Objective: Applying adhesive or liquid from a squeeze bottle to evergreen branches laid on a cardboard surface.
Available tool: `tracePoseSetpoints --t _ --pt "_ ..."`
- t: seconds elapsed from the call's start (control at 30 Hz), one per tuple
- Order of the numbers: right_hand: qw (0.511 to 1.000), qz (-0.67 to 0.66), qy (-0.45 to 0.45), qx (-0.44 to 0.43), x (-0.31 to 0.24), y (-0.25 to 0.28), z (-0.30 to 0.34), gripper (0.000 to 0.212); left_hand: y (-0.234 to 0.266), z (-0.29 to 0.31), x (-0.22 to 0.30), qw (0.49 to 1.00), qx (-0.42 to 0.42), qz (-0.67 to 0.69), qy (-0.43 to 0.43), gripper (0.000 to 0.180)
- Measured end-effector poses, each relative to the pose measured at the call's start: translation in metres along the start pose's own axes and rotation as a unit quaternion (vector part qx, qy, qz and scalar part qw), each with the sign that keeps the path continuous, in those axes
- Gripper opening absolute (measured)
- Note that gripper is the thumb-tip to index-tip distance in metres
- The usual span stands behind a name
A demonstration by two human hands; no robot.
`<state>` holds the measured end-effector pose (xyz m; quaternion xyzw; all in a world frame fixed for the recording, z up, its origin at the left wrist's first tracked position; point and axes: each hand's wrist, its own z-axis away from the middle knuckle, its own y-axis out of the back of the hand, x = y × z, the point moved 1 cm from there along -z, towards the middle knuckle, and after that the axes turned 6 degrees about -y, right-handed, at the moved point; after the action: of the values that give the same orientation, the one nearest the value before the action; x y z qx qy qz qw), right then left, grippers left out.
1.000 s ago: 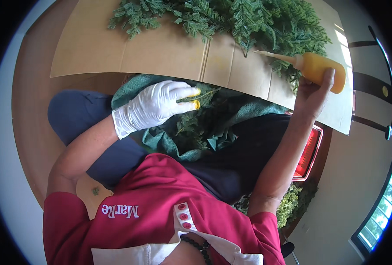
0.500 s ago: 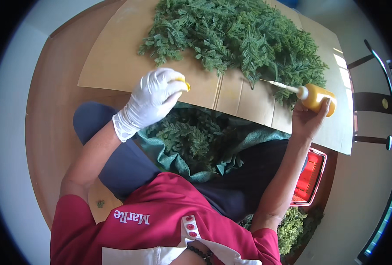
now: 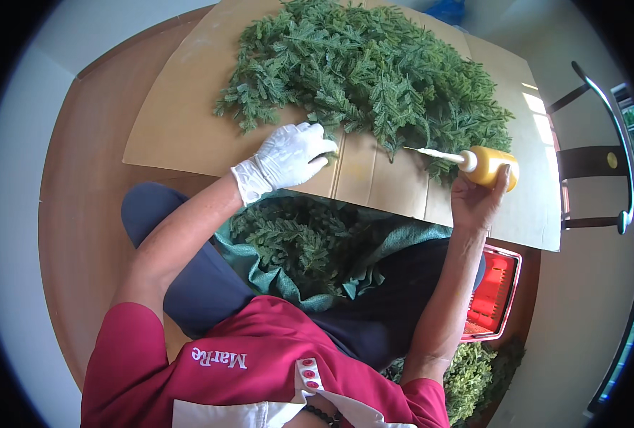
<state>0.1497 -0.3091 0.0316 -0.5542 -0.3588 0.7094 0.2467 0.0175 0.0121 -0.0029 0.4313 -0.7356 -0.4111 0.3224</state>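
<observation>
My left hand (image 3: 288, 158), in a white glove, is over the cardboard at the near edge of a heap of green artificial fir sprigs (image 3: 363, 78). Its fingers curl in around the tip of a fir sprig (image 3: 322, 130); the fingertips are partly hidden. Bare, my right hand (image 3: 476, 202) grips a yellow squeeze bottle (image 3: 489, 167) from below. The bottle lies tilted nearly level, and its long white nozzle (image 3: 442, 155) points left, with a thin tip close to the heap's front edge.
The cardboard sheet (image 3: 181, 128) spans in front of me. Between my legs a green woven sack (image 3: 249, 260) holds more sprigs (image 3: 295, 239). A red basket (image 3: 492, 296) stands at my right, beside pale green foliage (image 3: 463, 381). A chair-like metal frame (image 3: 620, 160) is at far right.
My left hand has moved forward and right, from above the cardboard's near edge to the heap. The bottle in my right hand has shifted slightly left in the picture.
</observation>
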Motion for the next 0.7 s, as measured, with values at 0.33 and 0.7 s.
tracePoseSetpoints --t 0.33,0.7 --pt "1.0 0.012 -0.011 0.018 0.017 -0.007 -0.002 0.044 0.063 0.064 -0.011 0.983 -0.107 0.12 0.092 0.008" --pt "0.999 0.028 -0.022 0.031 0.031 -0.01 -0.002 0.044 0.039 0.037 0.001 0.983 -0.075 0.163 0.04 0.002"
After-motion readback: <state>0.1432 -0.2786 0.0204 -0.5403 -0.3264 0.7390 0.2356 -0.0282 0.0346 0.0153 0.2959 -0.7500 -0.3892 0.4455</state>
